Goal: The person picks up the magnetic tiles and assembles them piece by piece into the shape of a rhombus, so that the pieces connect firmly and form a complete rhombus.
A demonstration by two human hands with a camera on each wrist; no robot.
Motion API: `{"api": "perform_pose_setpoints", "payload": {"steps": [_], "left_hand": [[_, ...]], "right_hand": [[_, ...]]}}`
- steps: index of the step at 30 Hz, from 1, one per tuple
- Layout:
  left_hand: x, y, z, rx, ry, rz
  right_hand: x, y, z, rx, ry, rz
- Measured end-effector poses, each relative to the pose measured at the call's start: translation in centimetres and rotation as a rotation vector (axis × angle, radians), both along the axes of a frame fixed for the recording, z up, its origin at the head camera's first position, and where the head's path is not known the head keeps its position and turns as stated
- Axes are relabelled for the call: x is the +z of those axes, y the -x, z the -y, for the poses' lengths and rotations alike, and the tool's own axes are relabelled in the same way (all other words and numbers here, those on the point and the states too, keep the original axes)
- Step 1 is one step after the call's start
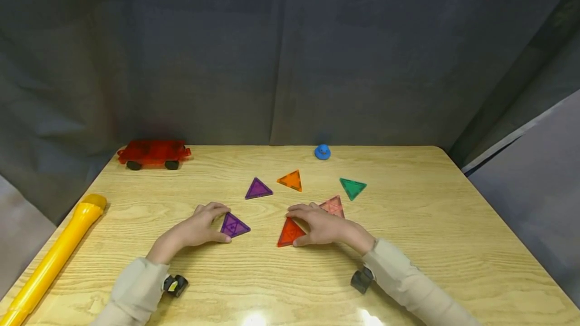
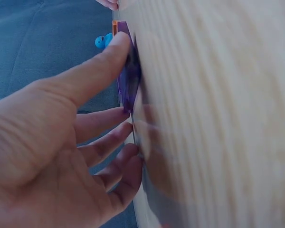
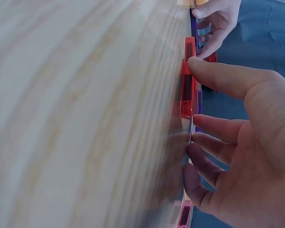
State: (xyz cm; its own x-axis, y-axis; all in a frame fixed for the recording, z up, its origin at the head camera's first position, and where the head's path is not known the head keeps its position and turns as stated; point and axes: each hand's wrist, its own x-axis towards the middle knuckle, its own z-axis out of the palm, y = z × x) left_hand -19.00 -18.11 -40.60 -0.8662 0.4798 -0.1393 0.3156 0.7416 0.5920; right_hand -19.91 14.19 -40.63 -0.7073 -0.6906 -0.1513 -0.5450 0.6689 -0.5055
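Note:
My left hand pinches a translucent purple triangular magnetic tile between thumb and index finger. In the left wrist view that purple tile is seen edge-on, low over the wooden table. Facing it, my right hand holds a red triangular magnetic tile by two corners with thumb and forefinger. The right wrist view shows the red tile's edge close to the tabletop. A gap separates the two held tiles. Partly behind my right hand lies a pink triangular tile.
Farther back lie another purple triangle, an orange one and a green one. A small blue duck toy and a red wheeled car stand at the table's far edge. A yellow stick runs along the left.

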Motion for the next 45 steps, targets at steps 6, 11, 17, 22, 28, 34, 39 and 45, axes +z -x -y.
{"api": "perform_pose_setpoints", "payload": {"steps": [6, 11, 17, 22, 28, 34, 39, 45], "left_hand": [[0.0, -0.3, -0.2, 0.006, -0.018, 0.0], [0.1, -0.8, -0.6, 0.003, -0.065, -0.018], [0.2, -1.1, -1.1, -0.02, -0.105, -0.013], [0.1, -1.3, -1.7, -0.055, -0.127, 0.019], [0.2, -1.4, -2.7, -0.129, -0.155, 0.07], [0.2, -1.6, -3.7, -0.177, -0.161, 0.067], [0.0, -1.5, -4.2, -0.175, -0.15, 0.065], [-0.1, -1.5, -4.4, -0.184, -0.145, 0.064]], "right_hand": [[0.0, -0.1, -0.1, 0.007, 0.027, -0.011], [-0.1, -0.4, 0.0, 0.013, 0.069, -0.013], [-0.1, -0.8, 0.2, -0.01, 0.147, 0.078], [-0.2, -0.9, 0.2, -0.002, 0.172, 0.079], [-0.5, -0.9, 0.2, 0.007, 0.158, 0.051], [-0.7, -1.0, 0.5, 0.041, 0.183, -0.018], [-0.7, -1.2, 0.8, 0.054, 0.191, -0.024], [-0.4, -1.3, 1.2, 0.019, 0.168, 0.024]]}}
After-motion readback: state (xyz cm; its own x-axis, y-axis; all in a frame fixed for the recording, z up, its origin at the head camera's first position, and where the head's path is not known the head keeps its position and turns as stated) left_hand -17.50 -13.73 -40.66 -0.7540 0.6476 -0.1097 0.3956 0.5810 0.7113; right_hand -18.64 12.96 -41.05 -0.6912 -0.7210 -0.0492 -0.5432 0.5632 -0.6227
